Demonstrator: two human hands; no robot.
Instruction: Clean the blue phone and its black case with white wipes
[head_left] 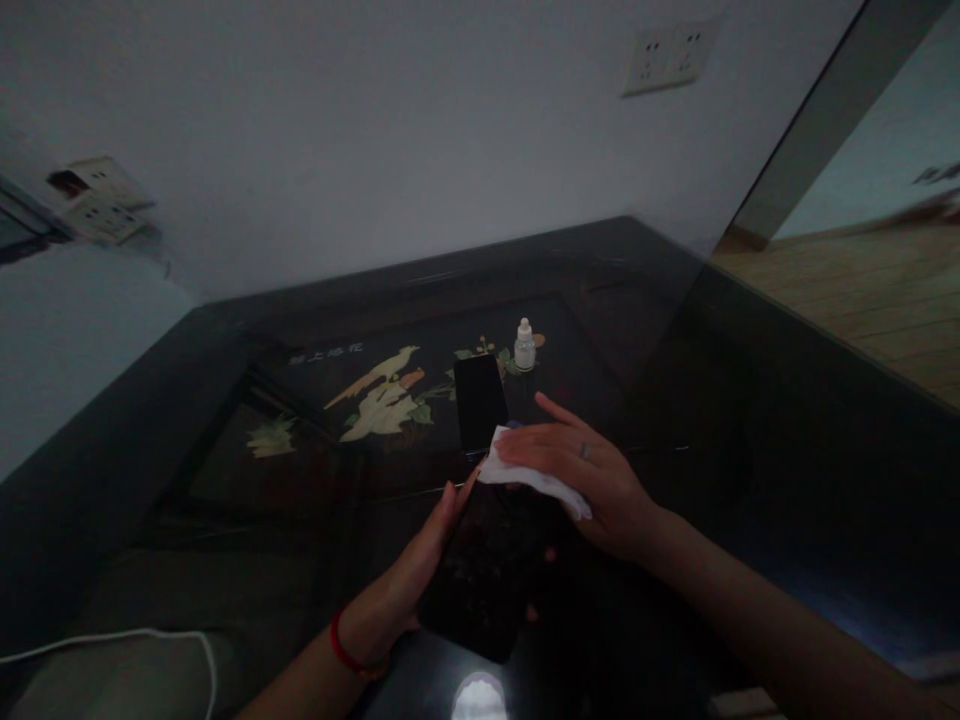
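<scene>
The scene is dim and underexposed; the dark table [712,420] swallows detail. Daylight enters at upper right, over the wooden floor [862,290]. A round glare spot [480,695] shines at bottom centre. Edges bend and blur.

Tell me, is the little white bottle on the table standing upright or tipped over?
Upright. The small bottle stands on its base with its cap pointing up, just beyond the dark phone lying flat on the table.
</scene>
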